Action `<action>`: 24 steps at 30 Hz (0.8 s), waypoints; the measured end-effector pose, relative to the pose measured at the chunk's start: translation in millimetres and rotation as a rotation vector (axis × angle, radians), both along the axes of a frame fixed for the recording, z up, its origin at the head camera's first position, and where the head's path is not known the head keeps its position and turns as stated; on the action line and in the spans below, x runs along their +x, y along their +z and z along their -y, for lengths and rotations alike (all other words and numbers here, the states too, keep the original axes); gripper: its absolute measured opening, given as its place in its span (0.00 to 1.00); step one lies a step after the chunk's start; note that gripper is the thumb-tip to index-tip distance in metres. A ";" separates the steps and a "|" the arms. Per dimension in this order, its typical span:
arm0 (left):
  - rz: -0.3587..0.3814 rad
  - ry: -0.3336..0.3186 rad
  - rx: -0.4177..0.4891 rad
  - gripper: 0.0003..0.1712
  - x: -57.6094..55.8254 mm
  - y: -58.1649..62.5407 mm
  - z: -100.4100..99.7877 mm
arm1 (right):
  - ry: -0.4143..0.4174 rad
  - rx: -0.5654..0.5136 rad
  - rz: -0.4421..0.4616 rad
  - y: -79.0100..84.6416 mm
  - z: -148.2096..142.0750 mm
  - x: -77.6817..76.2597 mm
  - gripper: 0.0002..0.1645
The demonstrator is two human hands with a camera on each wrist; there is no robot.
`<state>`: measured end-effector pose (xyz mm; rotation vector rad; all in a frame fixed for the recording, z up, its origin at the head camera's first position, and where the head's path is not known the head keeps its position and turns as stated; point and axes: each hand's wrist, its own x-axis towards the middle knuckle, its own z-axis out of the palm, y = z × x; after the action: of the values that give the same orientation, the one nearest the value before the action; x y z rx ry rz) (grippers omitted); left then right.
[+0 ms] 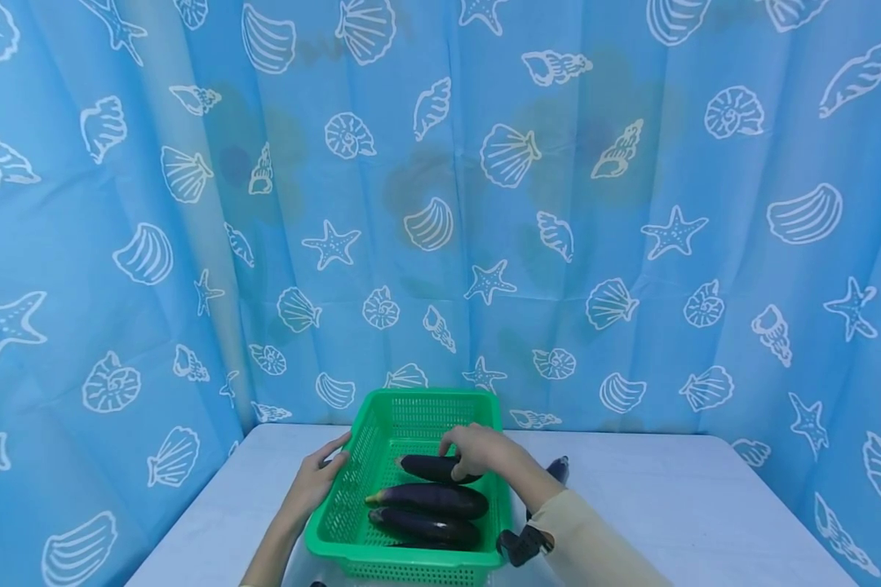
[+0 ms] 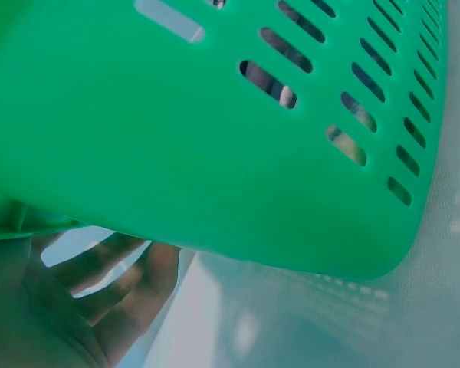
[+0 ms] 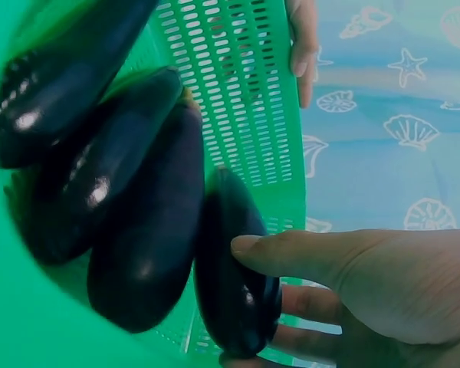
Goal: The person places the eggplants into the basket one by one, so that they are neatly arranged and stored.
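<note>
In the green plastic basket (image 1: pixel 328 522), several dark purple eggplants lie side by side. My right hand (image 1: pixel 477 450) reaches in from the right and grips the farthest eggplant (image 3: pixel 228 299) with the thumb on one side and fingers on the other. Beside it rests a larger eggplant (image 1: pixel 433 499) with a yellowish stem end. A glossy eggplant (image 1: pixel 426 528) lies nearer, and another shows partly behind the near rim. My left hand (image 1: pixel 314 479) holds the basket's left rim, its fingers (image 2: pixel 130 299) beneath the rim against the outer wall.
The basket stands on a white-covered table (image 1: pixel 653 497). To its right, another eggplant (image 1: pixel 560 469) lies on the table, partly hidden by my right forearm. A dark wrist device (image 1: pixel 520 546) is on my right wrist. A blue shell-patterned curtain (image 1: pixel 455 204) hangs behind.
</note>
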<state>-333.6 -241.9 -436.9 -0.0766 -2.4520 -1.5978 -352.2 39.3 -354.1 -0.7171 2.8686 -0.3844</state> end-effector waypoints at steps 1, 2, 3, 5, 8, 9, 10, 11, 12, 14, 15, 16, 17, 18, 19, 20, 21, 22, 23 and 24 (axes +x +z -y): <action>0.000 0.001 0.001 0.25 0.0 0.1 0.1 | 0.006 0.011 0.004 0.3 0.5 -0.9 0.19; 0.000 0.002 0.001 0.25 -0.1 0.1 0.1 | 0.010 0.024 0.007 1.1 1.0 -1.9 0.19; 0.000 0.002 0.003 0.25 -0.4 0.0 0.3 | 0.016 0.036 0.012 1.8 1.4 -2.9 0.19; -0.001 0.002 0.005 0.25 -0.7 -0.1 0.5 | 0.021 0.053 0.025 3.6 1.9 -4.7 0.19; -0.005 -0.001 -0.002 0.25 -1.3 -0.8 0.8 | 0.026 0.068 0.044 4.8 1.9 -7.0 0.19; -0.005 -0.002 -0.003 0.25 -1.2 -0.9 0.8 | 0.026 0.070 0.049 4.7 1.8 -7.7 0.19; -0.005 -0.002 -0.006 0.25 -1.2 -1.1 0.9 | 0.025 0.068 0.054 4.6 1.7 -8.1 0.19; -0.005 -0.003 -0.009 0.25 -1.0 -1.2 1.0 | 0.025 0.067 0.057 4.1 1.6 -8.6 0.19; -0.006 -0.004 -0.010 0.25 -1.0 -1.4 1.1 | 0.025 0.066 0.059 3.5 1.6 -9.2 0.19; -0.005 -0.006 -0.012 0.25 -0.9 -1.6 1.2 | 0.024 0.065 0.059 2.2 1.6 -10.1 0.19; -0.004 -0.007 -0.011 0.25 -0.7 -1.4 1.1 | 0.023 0.064 0.058 1.7 1.6 -10.4 0.19; -0.003 -0.007 -0.012 0.25 -0.7 -1.3 1.0 | 0.023 0.063 0.058 1.2 1.6 -10.7 0.19; -0.003 -0.007 -0.014 0.25 -0.7 -1.3 0.9 | 0.024 0.065 0.057 0.5 1.6 -11.2 0.19; -0.002 -0.008 -0.014 0.26 -0.8 -1.2 0.8 | 0.025 0.066 0.057 -0.2 1.5 -11.6 0.19; -0.002 -0.008 -0.016 0.26 -0.8 -1.1 0.8 | 0.025 0.067 0.057 -0.7 1.3 -11.9 0.19; -0.002 -0.008 -0.015 0.26 -0.7 -0.8 0.7 | 0.026 0.068 0.058 -1.1 1.2 -12.4 0.19; -0.002 -0.008 -0.015 0.26 -0.5 -0.5 0.8 | 0.026 0.068 0.060 -1.4 1.1 -12.7 0.19; -0.003 -0.007 -0.015 0.26 -0.4 -0.3 0.9 | 0.027 0.068 0.062 -1.8 0.9 -13.1 0.19; -0.006 -0.009 -0.015 0.26 -0.3 -0.2 1.1 | 0.027 0.066 0.064 -2.1 0.7 -13.3 0.19; -0.009 -0.011 -0.014 0.26 0.0 0.1 1.3 | 0.026 0.063 0.069 -2.2 0.5 -13.3 0.20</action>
<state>-333.5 -243.3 -436.7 -0.0995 -2.4609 -1.5812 -365.6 38.8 -356.3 -0.7152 2.7901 -0.3084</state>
